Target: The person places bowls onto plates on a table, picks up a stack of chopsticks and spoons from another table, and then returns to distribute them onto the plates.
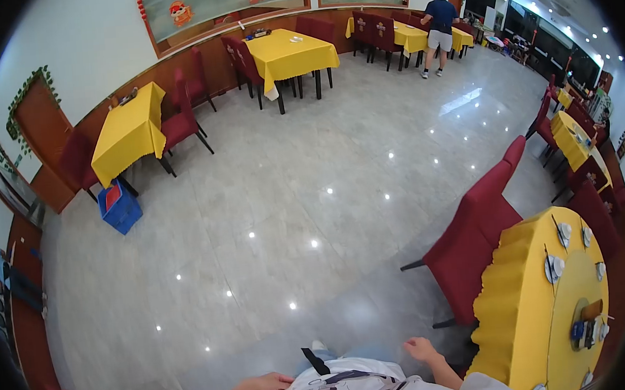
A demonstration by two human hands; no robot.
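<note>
**Both hands empty beside the round yellow desk**

I see the left hand [268,383] low over the glossy grey tiled floor [278,219], its grip loose and holding nothing. The right hand [419,348] hangs half-curled, its grip empty too, near the round desk draped in yellow cloth [516,304]. On that desk sit small white dishes [554,269]; I cannot tell what is in them. A red upholstered chair [478,230] stands against the desk's edge, between it and the open floor. Farther left, a blue plastic crate [127,214] holds something red, just beside a square yellow-clothed desk [128,129]. At the far wall a person in a dark shirt [440,23] stands among more desks.
</note>
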